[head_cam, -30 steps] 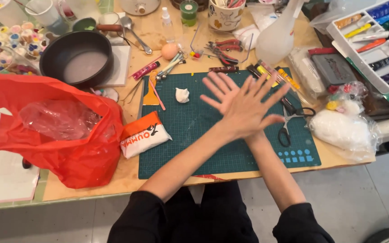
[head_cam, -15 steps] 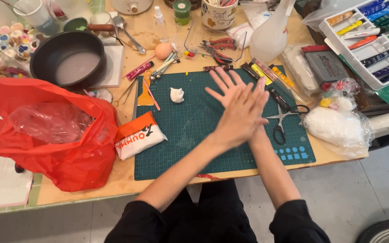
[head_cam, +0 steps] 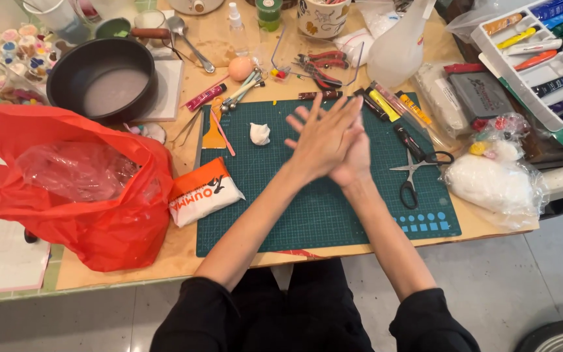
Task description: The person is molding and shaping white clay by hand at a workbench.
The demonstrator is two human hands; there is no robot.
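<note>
My left hand (head_cam: 324, 133) lies flat on top of my right hand (head_cam: 358, 160), palm against palm, fingers stretched out and pointing away from me. They hover over the middle of a green cutting mat (head_cam: 307, 215). Whatever may lie between the palms is hidden. A small white clay lump (head_cam: 259, 133) rests on the mat just left of my hands. Black scissors (head_cam: 415, 166) lie on the mat to the right.
A red plastic bag (head_cam: 66, 189) fills the table's left side, with an orange-and-white packet (head_cam: 204, 193) beside it. A black pan (head_cam: 102, 78) stands at the back left. Pliers (head_cam: 320, 65), a spray bottle (head_cam: 399, 49), a tray of paint tubes (head_cam: 542, 45) and a bag of white material (head_cam: 490, 182) crowd the back and right.
My hands stay pressed together and have slid against each other; the spread fingers have drawn closer and now point more forward. The view has shifted slightly.
</note>
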